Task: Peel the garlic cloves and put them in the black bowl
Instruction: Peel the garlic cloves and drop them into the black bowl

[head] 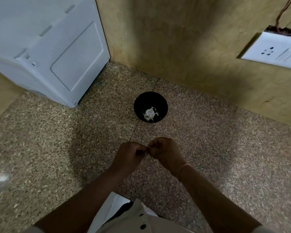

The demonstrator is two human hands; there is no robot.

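Two hands pinching garlic clove, black bowl well beyond

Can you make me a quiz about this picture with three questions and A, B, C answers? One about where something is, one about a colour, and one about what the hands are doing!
1. Where is the black bowl?
A) on the speckled counter
B) on top of the white machine
C) held in one hand

2. What colour are the pieces in the bowl?
A) green
B) white
C) red

3. What are the left hand and right hand doing?
A) lying flat
B) lifting the bowl
C) pinching something together

Answers: 1 A, the bowl stands on the counter, apart from both hands. 2 B, pale white bits lie at its bottom. 3 C, curled fingers meet on a small pale bit.
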